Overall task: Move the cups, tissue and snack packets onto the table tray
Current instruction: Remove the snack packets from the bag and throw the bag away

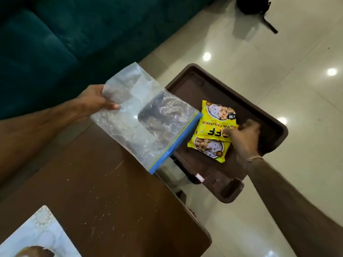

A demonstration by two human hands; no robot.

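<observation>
Snack packet: yellow foil packet (210,129) lying flat in the dark brown plastic tray (209,82); print reads "SOYA CHUNKS", "10"; brand partly covered, "FF" legible.
Right hand (245,135): fingers closed on the packet's right edge.
Zip bag: clear plastic bag with blue seal strip (146,117), dark contents, its seal end overlapping the tray's near-left rim.
Left hand (96,101): pinches the bag's bottom edge.
Tray room: far half bare.
Table: brown wooden top (96,191), printed mat (35,236) at its near corner.
</observation>
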